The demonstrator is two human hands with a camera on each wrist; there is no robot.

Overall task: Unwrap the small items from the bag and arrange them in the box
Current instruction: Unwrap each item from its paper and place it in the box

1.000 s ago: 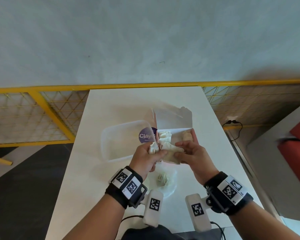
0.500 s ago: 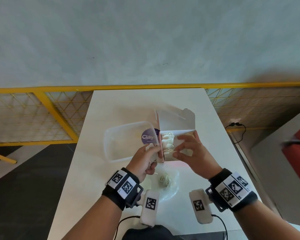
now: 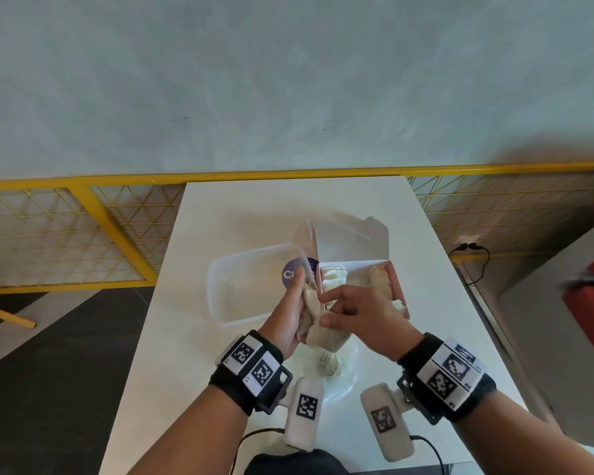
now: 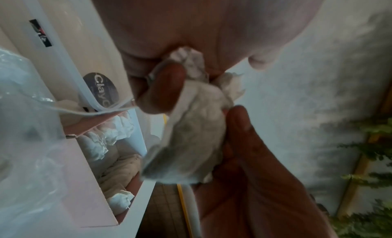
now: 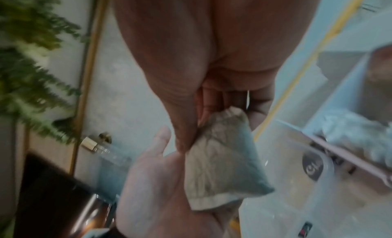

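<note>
Pouch lies on my flat, open left hand, long way pointing off toward the fingertips; my right hand pinches its top; box waits just past my right fingers.

Change since one second ago: the pouch, then held over the box between both hands, has been drawn back toward the body and now lies flat in the left hand, whose fingers have straightened from a curl. The right hand has shifted from cupping the pouch's right side to pinching its gathered top between thumb and fingertips. Box contents are now uncovered.
</note>
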